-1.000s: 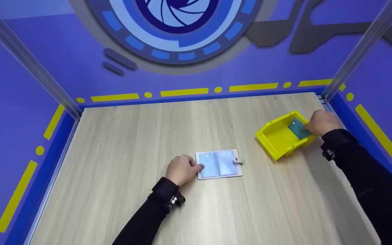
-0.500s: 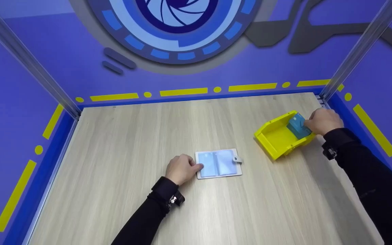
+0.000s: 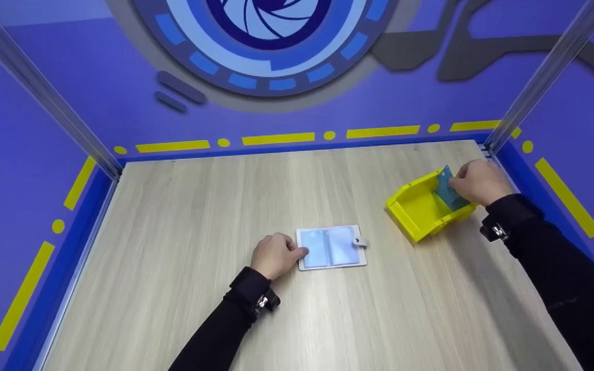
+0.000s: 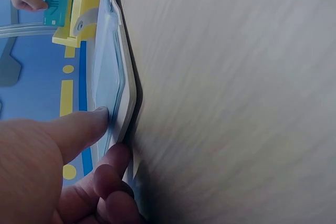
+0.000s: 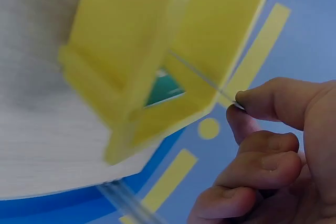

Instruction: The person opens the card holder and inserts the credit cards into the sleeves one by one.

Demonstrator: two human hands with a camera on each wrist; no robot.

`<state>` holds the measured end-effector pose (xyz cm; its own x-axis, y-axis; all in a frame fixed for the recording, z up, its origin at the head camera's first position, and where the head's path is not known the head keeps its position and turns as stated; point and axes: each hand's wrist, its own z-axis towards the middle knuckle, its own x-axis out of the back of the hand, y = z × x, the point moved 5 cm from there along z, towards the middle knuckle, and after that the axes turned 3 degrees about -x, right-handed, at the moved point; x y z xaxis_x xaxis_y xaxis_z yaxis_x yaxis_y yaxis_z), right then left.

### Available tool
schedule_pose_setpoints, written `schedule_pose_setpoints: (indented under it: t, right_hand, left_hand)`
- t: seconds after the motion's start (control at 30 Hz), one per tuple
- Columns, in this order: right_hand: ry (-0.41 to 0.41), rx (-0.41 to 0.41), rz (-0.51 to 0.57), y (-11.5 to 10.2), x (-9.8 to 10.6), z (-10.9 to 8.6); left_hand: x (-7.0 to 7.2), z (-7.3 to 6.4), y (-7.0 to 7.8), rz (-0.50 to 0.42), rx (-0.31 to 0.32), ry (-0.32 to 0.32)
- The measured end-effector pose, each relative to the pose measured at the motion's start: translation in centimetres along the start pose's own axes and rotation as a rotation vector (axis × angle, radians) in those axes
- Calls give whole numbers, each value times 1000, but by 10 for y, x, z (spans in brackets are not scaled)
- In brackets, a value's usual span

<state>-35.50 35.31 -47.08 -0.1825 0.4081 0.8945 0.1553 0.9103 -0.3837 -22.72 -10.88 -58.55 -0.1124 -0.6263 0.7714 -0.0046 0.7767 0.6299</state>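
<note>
One green card (image 4: 56,10) we pinch in our right hand (image 3: 482,181), thumb against finger, partly inside one yellow bin (image 3: 418,211), where at least one other green card (image 5: 165,88) lies. Our left hand (image 3: 275,256) grips the edge of one open wallet (image 3: 330,248) on one wooden table (image 3: 214,206).

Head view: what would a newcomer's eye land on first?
Probably the bright yellow bin on the right side of the wooden table, with a teal card pinched by the right hand at its right end. Next, the big round emblem on the back wall, then the open card holder near mid-table, its left edge pinched by the left hand.
</note>
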Motion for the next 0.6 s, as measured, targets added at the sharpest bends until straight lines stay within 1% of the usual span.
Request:
schedule_pose_setpoints:
  t: [0.17,0.27,0.43,0.6]
  right_hand:
    - [-22,-37,-20,-18,-2,-6]
    - [-22,-40,-24,-27,-2,-10]
    - [-1,11,-1,-42,-4,-14]
    - [2,79,28,-60,-11,-23]
  left_hand:
    - [0,0,0,6,2,-2]
    - [0,0,0,3,2,-5]
    - [1,1,-1,4,9,-1]
    - [1,1,-1,-2,2,-7]
